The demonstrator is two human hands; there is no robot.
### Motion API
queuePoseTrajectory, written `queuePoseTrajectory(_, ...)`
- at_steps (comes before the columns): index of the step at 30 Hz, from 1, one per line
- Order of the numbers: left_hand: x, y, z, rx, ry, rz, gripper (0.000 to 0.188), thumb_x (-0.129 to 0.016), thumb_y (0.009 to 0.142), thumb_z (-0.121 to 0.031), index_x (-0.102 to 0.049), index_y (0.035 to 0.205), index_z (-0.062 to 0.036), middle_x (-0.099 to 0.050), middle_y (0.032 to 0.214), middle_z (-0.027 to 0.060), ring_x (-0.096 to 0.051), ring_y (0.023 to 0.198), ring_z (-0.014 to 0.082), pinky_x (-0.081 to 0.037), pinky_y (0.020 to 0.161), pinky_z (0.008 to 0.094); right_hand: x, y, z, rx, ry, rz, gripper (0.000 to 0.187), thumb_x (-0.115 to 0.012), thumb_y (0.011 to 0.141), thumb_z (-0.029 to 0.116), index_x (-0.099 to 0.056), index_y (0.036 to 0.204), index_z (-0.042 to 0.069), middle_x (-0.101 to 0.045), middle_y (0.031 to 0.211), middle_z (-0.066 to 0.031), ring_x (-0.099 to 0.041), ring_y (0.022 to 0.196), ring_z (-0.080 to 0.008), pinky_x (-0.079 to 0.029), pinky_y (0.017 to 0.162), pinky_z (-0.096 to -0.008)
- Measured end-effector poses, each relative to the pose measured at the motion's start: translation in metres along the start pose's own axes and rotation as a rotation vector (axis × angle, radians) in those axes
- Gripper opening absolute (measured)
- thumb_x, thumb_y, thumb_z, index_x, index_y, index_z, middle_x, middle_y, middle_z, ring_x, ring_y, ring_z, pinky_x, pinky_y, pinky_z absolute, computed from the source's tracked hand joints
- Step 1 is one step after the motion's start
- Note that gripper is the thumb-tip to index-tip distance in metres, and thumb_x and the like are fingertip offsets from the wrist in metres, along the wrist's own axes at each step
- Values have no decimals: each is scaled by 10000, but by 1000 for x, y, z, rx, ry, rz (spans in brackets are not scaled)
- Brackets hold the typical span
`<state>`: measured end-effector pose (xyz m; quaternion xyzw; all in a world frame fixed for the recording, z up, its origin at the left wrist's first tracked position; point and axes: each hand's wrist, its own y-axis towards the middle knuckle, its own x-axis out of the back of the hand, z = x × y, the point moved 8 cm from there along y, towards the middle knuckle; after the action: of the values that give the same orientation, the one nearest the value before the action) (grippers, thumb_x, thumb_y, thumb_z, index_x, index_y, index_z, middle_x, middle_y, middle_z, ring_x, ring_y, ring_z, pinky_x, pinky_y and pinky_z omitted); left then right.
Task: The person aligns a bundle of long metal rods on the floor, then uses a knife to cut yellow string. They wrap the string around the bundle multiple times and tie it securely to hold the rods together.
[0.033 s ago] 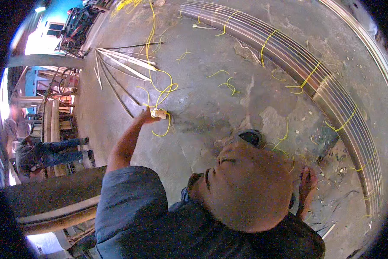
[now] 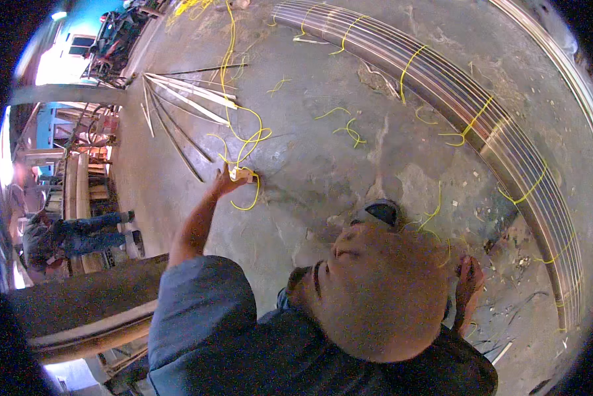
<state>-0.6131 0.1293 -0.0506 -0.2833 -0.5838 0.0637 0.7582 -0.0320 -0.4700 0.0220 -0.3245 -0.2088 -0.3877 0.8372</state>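
Observation:
My left hand (image 2: 226, 182) reaches out to the floor, its thumb and fingers around a small pale wooden block (image 2: 242, 175). Yellow twine (image 2: 257, 191) loops past the block and runs up the floor in loose curls. Down by my right side, my right hand (image 2: 469, 280) is closed, and a small dark thing shows at its fingers, too small to name. Above and left of the block lie several thin pale and dark sticks (image 2: 191, 100), fanned out from one end.
A long bundle of thin strips (image 2: 465, 113), tied with yellow twine, curves along the right. Twine scraps (image 2: 350, 134) and wood chips (image 2: 522, 261) litter the concrete floor. At far left a person (image 2: 78, 237) stands by stacked timber (image 2: 77, 181); a motorcycle (image 2: 115, 43) is parked beyond.
My left hand has shifted slightly at the block, and the whole view has moved a little. Everything else lies as before.

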Motion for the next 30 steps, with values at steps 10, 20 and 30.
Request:
queuePoseTrajectory(10,-32,0,-63,128,-922,-186,659,-738,792,-424,-529,1237,14,-657,966,174,-637,836,259,-510,713,365,-9,26,6,-61,-147,15,312,-492,993,269,-645,983,-2,-594,701,-47,-533,623,-124,-449,596,-278)
queuePoseTrajectory(20,92,-21,-210,-146,-1623,-34,360,-630,918,-279,-530,1193,-68,-611,988,40,-599,878,133,-494,726,291,-56,30,36,92,11,86,244,-533,972,225,-635,927,9,-601,710,-58,-541,632,-129,-465,606,-283)
queuePoseTrajectory(30,108,-251,-607,-308,-1765,1630,489,-408,968,-495,-527,1274,-133,-625,1075,49,-618,909,181,-511,706,293,20,23,151,438,56,-118,567,-642,862,232,-435,1362,63,-517,1276,-196,-540,1135,-325,-428,974,-380)
